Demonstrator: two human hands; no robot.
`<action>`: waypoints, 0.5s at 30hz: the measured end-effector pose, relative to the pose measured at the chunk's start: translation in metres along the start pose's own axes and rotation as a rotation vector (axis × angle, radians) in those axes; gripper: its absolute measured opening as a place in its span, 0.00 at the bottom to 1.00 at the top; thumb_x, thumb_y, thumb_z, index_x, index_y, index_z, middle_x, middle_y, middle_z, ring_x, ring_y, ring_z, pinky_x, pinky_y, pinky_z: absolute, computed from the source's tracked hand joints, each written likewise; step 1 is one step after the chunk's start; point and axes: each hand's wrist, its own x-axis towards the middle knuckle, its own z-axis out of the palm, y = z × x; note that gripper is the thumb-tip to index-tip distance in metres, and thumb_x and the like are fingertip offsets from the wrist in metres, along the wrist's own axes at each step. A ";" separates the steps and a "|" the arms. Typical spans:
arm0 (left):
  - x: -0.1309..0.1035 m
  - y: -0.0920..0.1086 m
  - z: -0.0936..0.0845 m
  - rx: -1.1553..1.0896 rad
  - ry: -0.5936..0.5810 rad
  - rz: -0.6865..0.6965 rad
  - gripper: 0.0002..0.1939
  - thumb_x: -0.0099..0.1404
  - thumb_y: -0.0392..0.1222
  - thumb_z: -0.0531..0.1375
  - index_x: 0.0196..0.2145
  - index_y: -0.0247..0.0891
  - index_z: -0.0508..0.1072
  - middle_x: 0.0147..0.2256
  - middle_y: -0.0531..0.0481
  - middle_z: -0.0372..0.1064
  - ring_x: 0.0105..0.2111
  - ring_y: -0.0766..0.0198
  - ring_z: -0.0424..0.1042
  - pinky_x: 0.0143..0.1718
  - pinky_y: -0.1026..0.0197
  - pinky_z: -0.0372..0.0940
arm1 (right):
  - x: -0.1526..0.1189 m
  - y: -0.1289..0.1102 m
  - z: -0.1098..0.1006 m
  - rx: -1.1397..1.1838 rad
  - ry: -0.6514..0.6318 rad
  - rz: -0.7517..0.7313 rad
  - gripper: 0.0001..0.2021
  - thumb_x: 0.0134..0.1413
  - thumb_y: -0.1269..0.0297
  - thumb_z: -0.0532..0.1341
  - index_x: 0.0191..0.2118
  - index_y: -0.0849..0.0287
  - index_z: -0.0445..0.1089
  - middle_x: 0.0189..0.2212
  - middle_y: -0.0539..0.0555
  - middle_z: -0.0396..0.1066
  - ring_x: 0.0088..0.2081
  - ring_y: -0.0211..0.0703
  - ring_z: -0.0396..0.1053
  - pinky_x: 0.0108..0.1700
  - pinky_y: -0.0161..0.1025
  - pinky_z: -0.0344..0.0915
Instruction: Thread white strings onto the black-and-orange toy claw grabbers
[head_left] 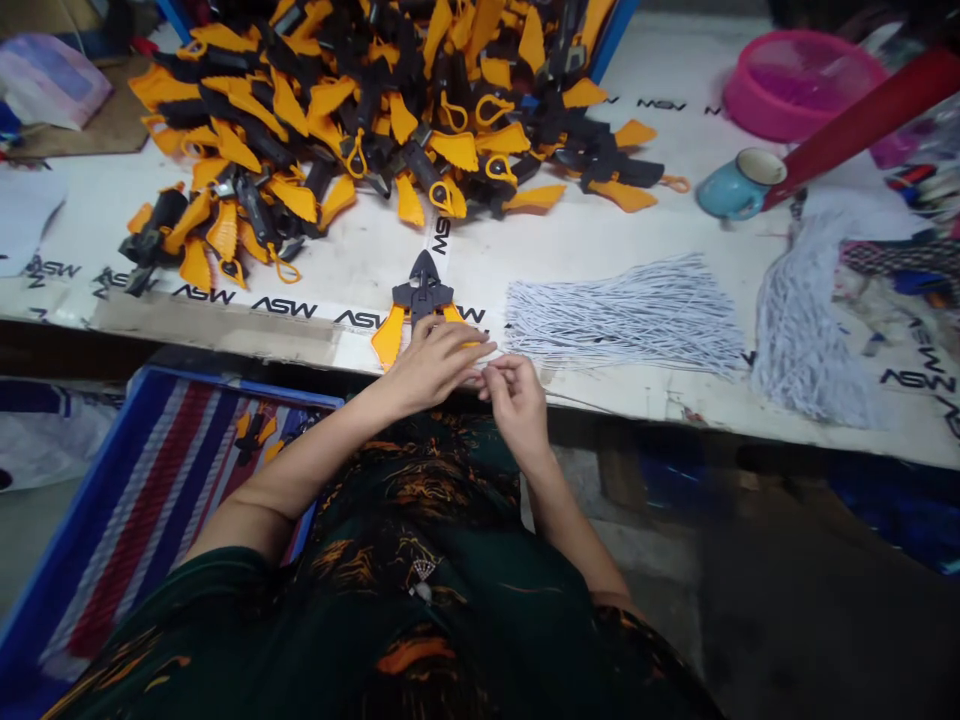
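Observation:
A black and orange plastic piece (424, 290) lies at the table's near edge, its dark pointed tip facing away from me. My left hand (436, 362) rests over its lower part, fingers stretched to the right. Close beside it, my right hand (516, 400) is closed in a pinch, its fingertips near those of my left hand. What it pinches is too small to make out. To the right, a flat bundle of thin white cords (626, 312) lies on the table.
A large heap of similar black and orange pieces (337, 120) covers the back. At right are a blue mug (731, 190), a red tube (862, 125), a pink basin (799, 85) and more cords (810, 320). A blue-rimmed tray (142, 500) sits lower left.

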 end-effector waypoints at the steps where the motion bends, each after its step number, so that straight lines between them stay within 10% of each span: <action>1: -0.003 0.003 -0.004 0.017 -0.024 0.004 0.16 0.75 0.48 0.51 0.50 0.42 0.74 0.48 0.43 0.75 0.50 0.54 0.67 0.57 0.47 0.53 | -0.001 0.000 0.003 -0.008 -0.037 -0.009 0.11 0.64 0.52 0.59 0.41 0.54 0.63 0.27 0.46 0.71 0.25 0.34 0.69 0.31 0.34 0.67; 5: -0.014 0.012 -0.019 -0.071 -0.057 -0.128 0.19 0.75 0.48 0.52 0.33 0.37 0.76 0.33 0.45 0.75 0.38 0.57 0.68 0.48 0.51 0.57 | -0.001 -0.003 -0.001 -0.106 -0.111 -0.099 0.07 0.65 0.59 0.59 0.40 0.55 0.68 0.31 0.49 0.74 0.27 0.35 0.70 0.33 0.35 0.67; 10: -0.025 0.018 -0.024 -0.826 -0.055 -0.534 0.22 0.70 0.58 0.57 0.31 0.36 0.76 0.26 0.50 0.72 0.26 0.67 0.64 0.30 0.63 0.58 | -0.005 -0.010 -0.001 -0.245 -0.066 -0.292 0.05 0.62 0.63 0.62 0.36 0.55 0.74 0.33 0.52 0.77 0.33 0.39 0.72 0.35 0.37 0.67; 15: -0.031 0.028 -0.009 -1.127 0.154 -0.614 0.23 0.66 0.60 0.60 0.36 0.35 0.79 0.29 0.49 0.75 0.20 0.72 0.61 0.23 0.65 0.56 | -0.014 -0.009 0.019 -0.016 0.052 -0.091 0.08 0.61 0.57 0.62 0.38 0.56 0.73 0.32 0.52 0.76 0.32 0.39 0.72 0.37 0.37 0.70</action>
